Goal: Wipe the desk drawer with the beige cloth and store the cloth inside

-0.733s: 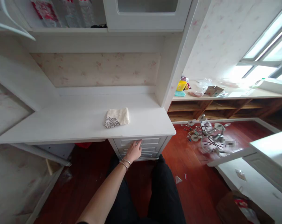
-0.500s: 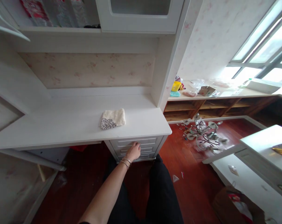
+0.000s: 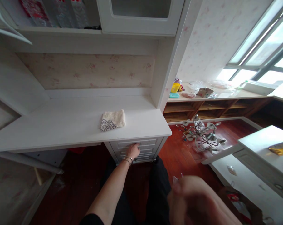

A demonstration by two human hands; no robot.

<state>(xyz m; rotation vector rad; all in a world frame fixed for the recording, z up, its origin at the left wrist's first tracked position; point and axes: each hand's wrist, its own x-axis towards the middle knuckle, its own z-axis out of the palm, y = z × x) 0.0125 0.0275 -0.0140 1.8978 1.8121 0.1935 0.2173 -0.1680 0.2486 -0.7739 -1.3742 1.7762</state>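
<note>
Drawer front (image 3: pixel 149 142), long axis crosswise, ahead of both hands: nearer to, and touching, curled left hand (image 3: pixel 133 151); well apart from blurred right hand (image 3: pixel 187 195); neither grip certain.

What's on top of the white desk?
A cream cloth with a grey pattern lies on the white desk, above the drawers at the left hand. The surface under the cloth is hidden.

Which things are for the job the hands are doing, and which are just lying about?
Probably for the job:
left hand, at the drawers
right hand, blurred
maybe the cloth; no hand touches it

Probably just lying about:
lamp on the floor
box
bottles in the cupboard
</note>
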